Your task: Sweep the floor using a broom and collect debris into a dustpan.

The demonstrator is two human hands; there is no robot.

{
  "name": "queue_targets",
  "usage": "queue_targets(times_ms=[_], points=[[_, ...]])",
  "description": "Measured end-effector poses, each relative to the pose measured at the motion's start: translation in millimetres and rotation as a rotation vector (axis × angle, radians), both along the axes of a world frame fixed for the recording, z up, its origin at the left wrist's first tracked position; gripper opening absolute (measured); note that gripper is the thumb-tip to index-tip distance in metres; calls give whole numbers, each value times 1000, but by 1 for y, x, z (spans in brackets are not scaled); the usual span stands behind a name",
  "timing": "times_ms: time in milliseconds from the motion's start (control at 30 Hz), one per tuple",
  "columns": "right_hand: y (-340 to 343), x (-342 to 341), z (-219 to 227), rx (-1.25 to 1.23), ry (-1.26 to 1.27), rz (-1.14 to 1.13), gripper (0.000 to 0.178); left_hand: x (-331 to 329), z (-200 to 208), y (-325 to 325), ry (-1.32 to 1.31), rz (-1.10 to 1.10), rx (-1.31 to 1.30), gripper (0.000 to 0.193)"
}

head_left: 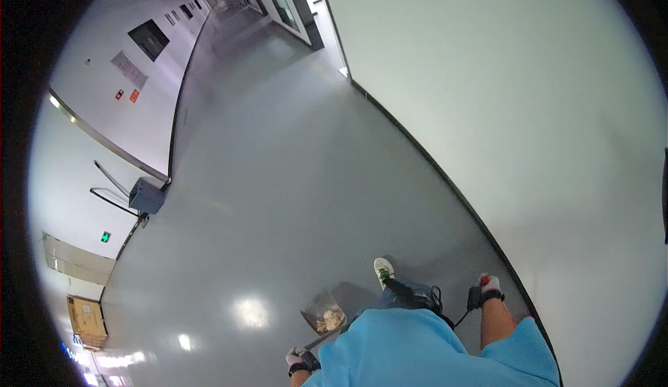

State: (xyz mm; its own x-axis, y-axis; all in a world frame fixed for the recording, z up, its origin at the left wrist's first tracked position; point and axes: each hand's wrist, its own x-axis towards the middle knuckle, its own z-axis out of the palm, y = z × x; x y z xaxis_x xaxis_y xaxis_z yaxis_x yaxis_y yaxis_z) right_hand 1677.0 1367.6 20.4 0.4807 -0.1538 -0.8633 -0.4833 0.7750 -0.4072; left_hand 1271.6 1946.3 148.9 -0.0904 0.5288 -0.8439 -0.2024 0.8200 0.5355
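Observation:
At the lower middle, my left hand (296,356), in a whitish glove with a black strap at the wrist, is closed by the end of a dark bar. That bar runs toward a scoop-shaped dustpan (313,310), so the hand appears to hold its handle. Pale crumpled scraps (331,320) lie in the pan, just left of my body. Out to the right, my right hand (490,283) is curled in a white glove. Some red shows at its fingers, too small to name. A black device is strapped at that wrist.
A grey floor (278,150) stretches down a long corridor. A white wall (529,123) with dark skirting runs close on my right. Along the left stand a grey-blue bin-like cart (146,197) with bent handles and a brown carton (88,321). A doorway opens farther ahead.

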Motion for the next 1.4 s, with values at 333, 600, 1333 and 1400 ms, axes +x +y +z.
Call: queue_targets(times_ms=[333,600,1333,1400], points=[[233,159,92,200,12,-168,12,163,23,103,-194,326,-203,17],[330,215,76,-19,123,-45,10,241,-80,309,-694,-39,-158,17],[690,471,156,-193,399,98,6,713,89,666,-488,-81,-275,24],[721,502,133,-173,346,108,6,753,88,704,-421,-140,-211,24]])
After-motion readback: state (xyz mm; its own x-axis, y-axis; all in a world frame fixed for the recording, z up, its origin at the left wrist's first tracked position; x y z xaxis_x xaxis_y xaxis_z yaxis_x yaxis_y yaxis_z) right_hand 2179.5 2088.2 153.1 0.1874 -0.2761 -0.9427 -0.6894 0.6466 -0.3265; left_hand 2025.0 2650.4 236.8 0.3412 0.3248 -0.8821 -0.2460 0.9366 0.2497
